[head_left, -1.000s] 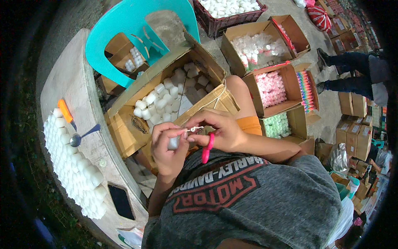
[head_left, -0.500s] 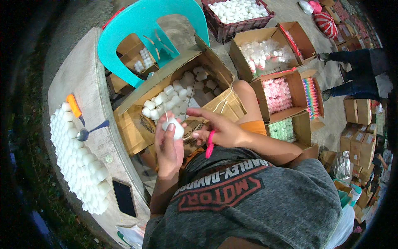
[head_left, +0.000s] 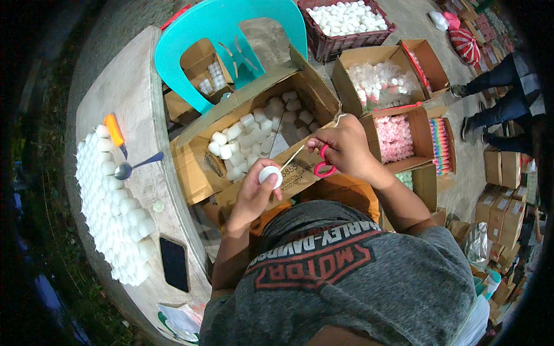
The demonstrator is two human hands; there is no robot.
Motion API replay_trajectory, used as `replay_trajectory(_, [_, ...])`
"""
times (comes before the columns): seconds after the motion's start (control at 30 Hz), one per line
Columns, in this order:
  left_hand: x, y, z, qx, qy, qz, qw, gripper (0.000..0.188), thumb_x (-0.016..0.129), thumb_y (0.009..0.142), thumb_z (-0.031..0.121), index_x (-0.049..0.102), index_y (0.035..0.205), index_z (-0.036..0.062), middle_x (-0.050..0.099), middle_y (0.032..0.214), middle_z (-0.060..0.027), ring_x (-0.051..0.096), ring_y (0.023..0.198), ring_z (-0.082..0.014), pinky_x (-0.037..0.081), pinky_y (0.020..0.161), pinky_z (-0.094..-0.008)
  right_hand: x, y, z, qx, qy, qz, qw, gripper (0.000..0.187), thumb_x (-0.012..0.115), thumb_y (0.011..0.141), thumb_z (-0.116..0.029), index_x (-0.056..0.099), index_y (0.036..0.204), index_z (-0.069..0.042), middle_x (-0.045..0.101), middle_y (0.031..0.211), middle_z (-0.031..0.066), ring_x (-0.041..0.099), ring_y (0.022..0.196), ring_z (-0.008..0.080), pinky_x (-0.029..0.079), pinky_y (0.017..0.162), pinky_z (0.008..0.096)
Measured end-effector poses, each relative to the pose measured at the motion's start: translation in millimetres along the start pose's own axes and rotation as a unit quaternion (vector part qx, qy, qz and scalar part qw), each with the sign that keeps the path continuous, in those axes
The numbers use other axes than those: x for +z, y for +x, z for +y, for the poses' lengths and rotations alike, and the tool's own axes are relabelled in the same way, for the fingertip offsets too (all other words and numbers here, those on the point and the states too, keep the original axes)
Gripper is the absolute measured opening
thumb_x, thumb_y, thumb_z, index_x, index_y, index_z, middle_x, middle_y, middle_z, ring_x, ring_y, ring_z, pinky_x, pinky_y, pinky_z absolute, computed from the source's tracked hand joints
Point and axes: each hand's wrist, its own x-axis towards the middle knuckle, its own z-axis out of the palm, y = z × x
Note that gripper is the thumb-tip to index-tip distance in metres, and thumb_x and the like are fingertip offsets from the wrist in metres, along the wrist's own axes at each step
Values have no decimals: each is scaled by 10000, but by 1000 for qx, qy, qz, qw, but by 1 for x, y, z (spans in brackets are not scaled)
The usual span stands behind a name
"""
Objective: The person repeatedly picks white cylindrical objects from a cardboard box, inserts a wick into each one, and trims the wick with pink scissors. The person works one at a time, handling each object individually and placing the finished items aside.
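Far left of the frame, rows of white pieces (head_left: 115, 216) cover the edge of the pale table (head_left: 130, 86), with an orange-handled knife (head_left: 115, 130) and a metal spoon (head_left: 138, 166) just beside them and a dark-screened phone (head_left: 174, 263) lower down. Across to the turquoise chair (head_left: 179, 34) at upper left, then the open cardboard box (head_left: 187, 176), loose white plugs (head_left: 245, 131) inside and dark print along its near flap.

Centre frame, here's the left hand (head_left: 254, 195), fingers curled around a white cylinder (head_left: 269, 176), thumb on top! Its round end faces the camera, long axis pointing roughly out at us. A pale string (head_left: 292, 158) runs straight from it toward the upper right. Below, the grey shirt (head_left: 358, 282) carries bold white lettering over a red-outlined emblem.

Right of centre, the right hand (head_left: 348, 151) pinches that string between thumb and forefinger, pink loops (head_left: 324, 165) hanging at its fingers. Over to the pink pieces (head_left: 394, 138) in their box, and far right, stacked cartons (head_left: 499, 210) wear pale labels too small to read.
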Motion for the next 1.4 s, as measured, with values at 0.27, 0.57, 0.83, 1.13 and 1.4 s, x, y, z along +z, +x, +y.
replay_trajectory(0.27, [-7, -1, -5, 50, -137, 152, 978, 153, 446, 907, 137, 496, 949, -1, 548, 871, -91, 552, 790, -177, 474, 707, -332, 0, -13, 23, -22, 27, 70, 997, 570, 620, 761, -514, 565, 1142, -93, 582, 722, 75, 570, 616, 214, 408, 625, 351])
replay_trajectory(0.57, [5, 0, 15, 9, -292, 125, 948, 319, 512, 885, 201, 502, 1128, -4, 555, 1069, -116, 538, 845, -131, 437, 635, -271, 36, -27, -3, 96, 560, -185, 802, 527, 687, 790, -68, 440, 1255, -43, 568, 863, 53, 580, 883, 155, 472, 813, 281])
replay_trajectory(0.83, [0, -8, 15, 43, -206, 48, 976, 471, 583, 782, 238, 513, 1163, -30, 574, 1083, -139, 554, 853, -130, 452, 659, -263, 40, -30, -18, -28, 459, -196, 866, 338, 569, 886, -367, 421, 889, -64, 404, 816, -3, 375, 761, 83, 353, 675, 231])
replay_trajectory(1.13, [1, -12, 27, 91, -101, -54, 989, 448, 599, 761, 232, 561, 1105, -53, 596, 1039, -134, 549, 882, -161, 440, 807, -276, 54, -25, -17, -15, 491, -365, 791, 442, 552, 850, -472, 368, 830, -70, 333, 773, -13, 314, 702, 104, 284, 616, 241])
replay_trajectory(1.4, [6, -9, 33, 40, -65, -98, 992, 451, 579, 774, 216, 547, 1123, -67, 597, 1058, -147, 554, 998, -189, 416, 904, -306, 57, -22, -21, -31, 491, -353, 796, 432, 558, 865, -465, 376, 807, -78, 361, 743, -25, 339, 667, 91, 306, 588, 227])
